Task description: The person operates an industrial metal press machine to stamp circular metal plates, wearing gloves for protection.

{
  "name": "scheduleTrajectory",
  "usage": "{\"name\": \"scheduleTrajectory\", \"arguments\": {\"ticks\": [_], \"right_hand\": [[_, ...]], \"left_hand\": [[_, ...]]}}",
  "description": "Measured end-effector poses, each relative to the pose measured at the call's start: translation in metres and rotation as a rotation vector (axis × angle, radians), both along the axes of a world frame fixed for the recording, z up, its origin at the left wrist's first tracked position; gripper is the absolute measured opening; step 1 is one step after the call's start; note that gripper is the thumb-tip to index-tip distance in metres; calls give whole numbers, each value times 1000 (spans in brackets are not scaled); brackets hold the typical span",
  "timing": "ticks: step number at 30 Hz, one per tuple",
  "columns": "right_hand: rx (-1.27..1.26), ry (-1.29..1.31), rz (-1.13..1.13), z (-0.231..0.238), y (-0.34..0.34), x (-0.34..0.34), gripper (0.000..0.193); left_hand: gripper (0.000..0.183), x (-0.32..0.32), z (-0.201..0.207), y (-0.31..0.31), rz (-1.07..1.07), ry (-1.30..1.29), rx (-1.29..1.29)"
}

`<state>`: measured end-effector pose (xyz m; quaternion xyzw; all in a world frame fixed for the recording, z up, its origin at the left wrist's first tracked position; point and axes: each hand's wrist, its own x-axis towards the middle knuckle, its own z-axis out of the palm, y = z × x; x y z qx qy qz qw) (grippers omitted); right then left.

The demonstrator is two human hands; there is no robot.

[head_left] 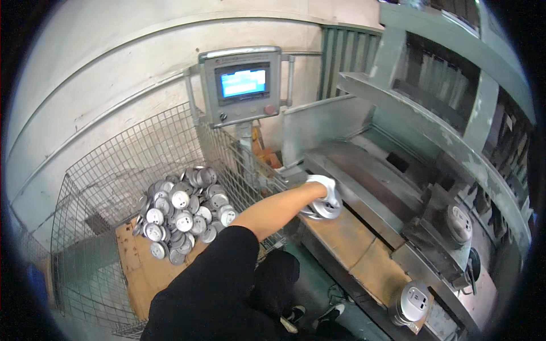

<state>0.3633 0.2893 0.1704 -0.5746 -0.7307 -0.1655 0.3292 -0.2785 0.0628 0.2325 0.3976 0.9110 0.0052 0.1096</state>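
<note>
A worker's gloved left hand [319,186] reaches out over the near edge of a press bench [347,236], fingers closed on a small stack of round metal discs [325,208] that rests at the bench's left end. The right hand is out of view, so its state cannot be told.

To the worker's left stands a wire-mesh basket [119,170], lined with cardboard and holding a heap of similar discs [182,213], each with a pale round centre. The heap covers only part of the basket floor; bare cardboard shows in front of it. On the bench side, one formed part [413,303] sits near the lower right edge and another [458,223] sits higher up on the machine's tooling. A control panel [242,84] with a lit blue screen is mounted on a post between basket and press.

Judged from how things lie, the work looks to be in mid-run: many discs are already piled in the basket, a few are in the hand at the bench, and at least two pieces remain at the machine. Whether the held stack is bound for the press or for the basket cannot be told from this view. The worker's dark sleeve and shoes fill the lower frame.
</note>
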Motion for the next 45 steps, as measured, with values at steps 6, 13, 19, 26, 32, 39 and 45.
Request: {"name": "scheduleTrajectory", "arguments": {"ticks": [6, 13, 19, 26, 32, 39, 45], "right_hand": [[30, -75, -12, 8, 2, -11, 36], [14, 167, 106, -19, 32, 12, 40], [55, 120, 100, -3, 18, -4, 39], [-16, 265, 418, -13, 39, 76, 29], [405, -55, -56, 9, -34, 0, 41], [10, 828, -3, -14, -35, 35, 63], [-348, 832, -128, -19, -1, 114, 59]], "left_hand": [[63, 23, -1, 7, -39, 227, 24], [46, 63, -27, 14, -69, 526, 151], [42, 69, -26, 0, -262, 558, 382], [40, 91, -24, 6, -428, 290, 725], [52, 1, -30, -13, -364, -113, 558], [43, 11, -27, -3, 43, -1047, 1071], [28, 106, -75, 47, 373, -1460, 1322]]}}
